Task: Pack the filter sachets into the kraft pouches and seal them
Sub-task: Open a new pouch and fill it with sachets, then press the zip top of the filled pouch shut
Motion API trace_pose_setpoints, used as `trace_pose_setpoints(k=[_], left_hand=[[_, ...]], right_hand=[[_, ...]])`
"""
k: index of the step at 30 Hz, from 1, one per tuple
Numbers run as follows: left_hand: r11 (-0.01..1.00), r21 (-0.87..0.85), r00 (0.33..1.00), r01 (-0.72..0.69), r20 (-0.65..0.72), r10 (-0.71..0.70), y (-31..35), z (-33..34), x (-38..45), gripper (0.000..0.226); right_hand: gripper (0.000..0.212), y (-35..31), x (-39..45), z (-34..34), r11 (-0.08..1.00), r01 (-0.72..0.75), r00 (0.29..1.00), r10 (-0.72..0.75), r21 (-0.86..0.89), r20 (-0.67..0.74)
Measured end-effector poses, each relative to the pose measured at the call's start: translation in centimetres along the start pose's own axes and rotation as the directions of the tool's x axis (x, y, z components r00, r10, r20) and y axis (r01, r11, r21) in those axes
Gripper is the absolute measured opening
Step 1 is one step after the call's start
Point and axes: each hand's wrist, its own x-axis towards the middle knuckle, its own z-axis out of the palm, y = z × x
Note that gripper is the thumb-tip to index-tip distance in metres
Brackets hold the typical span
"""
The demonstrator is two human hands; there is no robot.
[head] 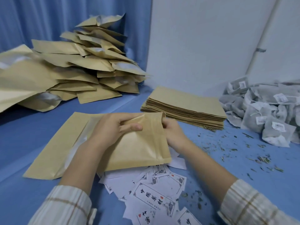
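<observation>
Kraft paper fills our head view: we hold the kraft pouch (134, 148) at centre over the blue counter (32, 135), its mouth turned to 12 o'clock for closing. Our left hand (112, 127) pinches the top edge; our right hand (173, 133) curls round the right edge. It looks plump, likely filled. Filter sachets (266, 111) wait at 3 o'clock, flat pouches (186, 101) at 1.

A: You have the tan kraft paper pouch (136, 150) on the plain blue table surface (32, 137). Sleeves?

B: Your cream sleeve (65, 207) shows a brown check. White paper labels (155, 200) carry black print, red stamps. Grey-white mesh sachets (266, 120), green leaf crumbs (263, 159).
</observation>
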Motion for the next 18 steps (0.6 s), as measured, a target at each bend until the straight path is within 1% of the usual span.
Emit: trace_pose_setpoints(k=[1, 2, 3, 4, 5, 6, 7, 8, 9, 10, 11, 14, 15, 17, 18], left_hand=[[1.000, 0.001, 1.000, 0.007, -0.001, -0.007, -0.1, -0.1, 0.0, 0.027], [1.000, 0.001, 1.000, 0.010, 0.002, -0.010, -0.2, -0.3, 0.0, 0.027], [1.000, 0.002, 1.000, 0.011, 0.005, -0.011, -0.2, -0.3, -0.1, 0.028], [1.000, 0.007, 1.000, 0.010, 0.008, -0.010, -0.3, -0.3, -0.1, 0.028], [1.000, 0.012, 1.000, 0.008, 0.012, -0.008, -0.3, -0.3, -0.1, 0.029], [1.000, 0.019, 1.000, 0.004, 0.015, -0.004, -0.3, -0.1, -0.1, 0.029], [1.000, 0.023, 1.000, 0.000, 0.017, -0.001, -0.2, 0.0, -0.1, 0.030], [1.000, 0.022, 1.000, -0.003, 0.020, 0.003, -0.3, 0.1, 0.0, 0.032], [1.000, 0.019, 1.000, -0.007, 0.026, 0.006, -0.3, 0.2, 0.0, 0.036], [1.000, 0.021, 0.999, -0.012, 0.032, 0.012, -0.4, 0.3, 0.0, 0.040], [1.000, 0.024, 0.999, -0.017, 0.033, 0.016, -0.6, 0.3, 0.1, 0.043], [1.000, 0.022, 0.999, -0.016, 0.042, 0.015, -0.8, 0.5, 0.0, 0.045], [1.000, 0.016, 0.999, -0.014, 0.048, 0.013, -0.8, 0.6, 0.0, 0.045], [1.000, 0.003, 0.998, -0.006, 0.057, 0.006, -0.8, 0.5, -0.1, 0.044], [1.000, -0.008, 0.998, -0.002, 0.055, 0.003, -0.8, 0.5, -0.1, 0.043]], right_hand=[[0.025, 0.4, -0.6, -1.5, 0.989, 0.091, 0.995, -0.096, -0.113, -0.035], [0.027, 1.1, -1.0, -3.1, 0.968, 0.131, 0.988, -0.145, -0.212, -0.055], [0.024, 1.7, -1.4, -4.6, 0.937, 0.116, 0.985, -0.152, -0.331, -0.083], [0.015, 2.2, -1.6, -5.9, 0.870, 0.079, 0.986, -0.139, -0.487, -0.088], [0.019, 2.8, -1.8, -6.8, 0.763, 0.031, 0.995, -0.085, -0.646, -0.053], [0.037, 3.5, -2.0, -7.5, 0.648, 0.006, 1.000, -0.005, -0.762, 0.004], [0.055, 4.0, -2.1, -7.9, 0.578, -0.010, 0.996, 0.082, -0.816, 0.046], [0.070, 4.2, -2.4, -8.0, 0.560, -0.014, 0.990, 0.124, -0.828, 0.067], [0.081, 4.3, -2.6, -7.9, 0.579, -0.004, 0.991, 0.113, -0.816, 0.075], [0.082, 4.3, -2.7, -7.9, 0.627, 0.005, 0.994, 0.080, -0.779, 0.070], [0.074, 4.4, -2.5, -7.8, 0.675, 0.004, 0.997, 0.054, -0.738, 0.055], [0.030, 4.6, -2.2, -7.9, 0.814, -0.060, 0.998, 0.035, -0.577, -0.055], [0.020, 4.8, -2.0, -8.1, 0.849, -0.082, 0.994, 0.031, -0.522, -0.105], [0.015, 4.5, -2.0, -8.7, 0.927, -0.086, 0.978, 0.009, -0.366, -0.208], [0.015, 3.9, -2.2, -9.1, 0.972, -0.075, 0.969, 0.018, -0.222, -0.246]])
